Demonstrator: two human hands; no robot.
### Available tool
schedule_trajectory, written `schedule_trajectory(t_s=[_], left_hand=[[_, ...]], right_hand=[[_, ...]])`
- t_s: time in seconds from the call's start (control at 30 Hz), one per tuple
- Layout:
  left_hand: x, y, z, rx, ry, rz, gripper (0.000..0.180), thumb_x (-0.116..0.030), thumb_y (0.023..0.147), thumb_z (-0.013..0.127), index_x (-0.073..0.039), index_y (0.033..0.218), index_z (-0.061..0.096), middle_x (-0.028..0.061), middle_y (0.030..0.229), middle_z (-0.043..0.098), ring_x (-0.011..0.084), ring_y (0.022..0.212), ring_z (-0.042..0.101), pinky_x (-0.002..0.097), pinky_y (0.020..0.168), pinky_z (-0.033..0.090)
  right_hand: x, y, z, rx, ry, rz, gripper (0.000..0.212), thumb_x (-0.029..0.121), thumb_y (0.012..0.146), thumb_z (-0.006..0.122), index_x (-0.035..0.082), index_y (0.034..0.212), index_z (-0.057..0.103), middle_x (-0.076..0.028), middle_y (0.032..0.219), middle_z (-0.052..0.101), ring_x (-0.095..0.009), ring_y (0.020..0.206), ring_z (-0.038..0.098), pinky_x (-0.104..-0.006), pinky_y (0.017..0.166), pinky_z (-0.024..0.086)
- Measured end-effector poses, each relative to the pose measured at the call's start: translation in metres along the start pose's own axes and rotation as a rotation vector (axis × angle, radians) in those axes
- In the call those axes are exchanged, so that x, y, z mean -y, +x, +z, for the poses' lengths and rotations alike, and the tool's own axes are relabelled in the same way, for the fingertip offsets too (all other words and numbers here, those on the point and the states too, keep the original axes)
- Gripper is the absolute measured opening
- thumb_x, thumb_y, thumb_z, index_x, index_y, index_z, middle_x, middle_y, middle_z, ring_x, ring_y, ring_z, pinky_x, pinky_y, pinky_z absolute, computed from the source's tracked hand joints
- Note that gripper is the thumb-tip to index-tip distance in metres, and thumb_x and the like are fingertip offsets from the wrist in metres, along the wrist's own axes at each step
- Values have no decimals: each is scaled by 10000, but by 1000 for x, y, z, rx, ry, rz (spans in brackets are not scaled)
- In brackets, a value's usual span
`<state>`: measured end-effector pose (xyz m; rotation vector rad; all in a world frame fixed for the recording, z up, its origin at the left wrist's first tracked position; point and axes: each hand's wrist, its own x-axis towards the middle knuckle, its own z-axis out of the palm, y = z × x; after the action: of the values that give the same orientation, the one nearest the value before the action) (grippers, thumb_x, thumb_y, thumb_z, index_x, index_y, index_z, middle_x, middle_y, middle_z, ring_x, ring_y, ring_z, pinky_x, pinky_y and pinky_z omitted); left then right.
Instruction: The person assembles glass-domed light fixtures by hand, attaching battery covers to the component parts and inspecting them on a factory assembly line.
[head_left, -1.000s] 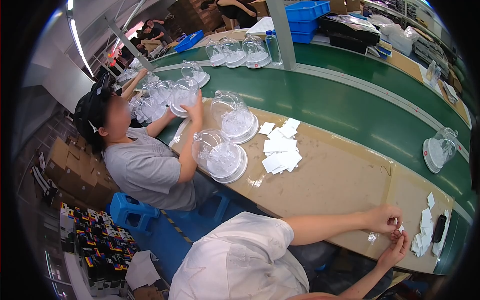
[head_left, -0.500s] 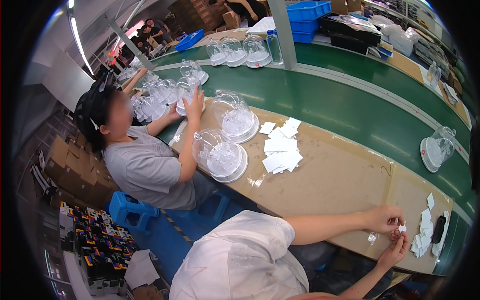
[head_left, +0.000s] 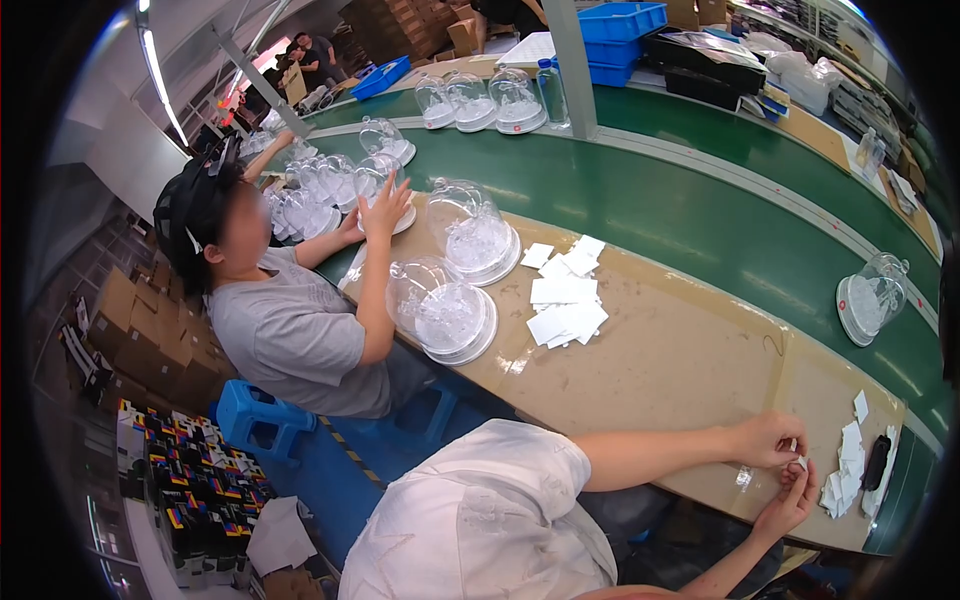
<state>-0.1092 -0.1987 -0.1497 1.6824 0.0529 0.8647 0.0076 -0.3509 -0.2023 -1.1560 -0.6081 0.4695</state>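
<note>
Head view: both hands pinch a small white piece above the table's right end

The left hand (head_left: 765, 440) reaches in over the table (head_left: 680, 350), its thumb and fingers closed together at the tips. The right hand (head_left: 787, 505) comes up from the near edge, with its fingertips also pinched. The two meet at the small white piece (head_left: 802, 463), gripped between them near the table's near right corner; whether it is one bit or two is too small to tell.

Just beyond the hands, a heap of white slips (head_left: 848, 465) lies along the right end, with one slip apart from it toward the far edge. A long black object (head_left: 879, 460) lies right beside the heap, by the right edge.

Toward the table's left end, well apart from the hands, overlapping white cards (head_left: 565, 300) are spread near the middle of its width. Left of them stand two clear domes (head_left: 463, 235) on round white bases, one near the far edge, the other near the near edge.

Past the far edge runs a green belt (head_left: 680, 220), bearing another dome (head_left: 872, 300) off the far right corner. By the left end, a co-worker (head_left: 285, 330) in a grey shirt has both hands at a further dome, the right one with fingers spread.
</note>
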Motion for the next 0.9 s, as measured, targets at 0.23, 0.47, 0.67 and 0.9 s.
schedule_trajectory(t_s=[0.23,0.47,0.67,0.9], left_hand=[[0,3,3,-33,6,36,98,-24,720,662,-26,804,611,98,741,603,204,631,587,310,556,474],[3,0,4,-16,6,7,98,-20,709,657,-28,795,610,91,736,588,192,628,582,305,549,475],[3,0,4,-19,-10,6,96,-16,705,654,-27,791,613,87,738,587,187,618,581,297,540,476],[1,1,2,-5,-16,15,90,-8,701,647,-22,784,614,89,747,590,193,626,589,298,547,484]], right_hand=[[6,-1,8,-76,-226,10,236,113,969,516,-33,1148,565,-73,920,642,-96,798,570,-222,734,465],[-1,0,3,-74,-207,7,214,106,970,511,-31,1120,579,-74,918,644,-97,804,581,-220,743,470],[-2,0,0,-66,-161,7,201,107,972,510,-25,1105,582,-67,920,644,-95,810,578,-220,747,469],[-2,0,1,-62,-168,-2,199,106,970,514,-25,1104,582,-64,913,641,-92,797,570,-218,731,462]])
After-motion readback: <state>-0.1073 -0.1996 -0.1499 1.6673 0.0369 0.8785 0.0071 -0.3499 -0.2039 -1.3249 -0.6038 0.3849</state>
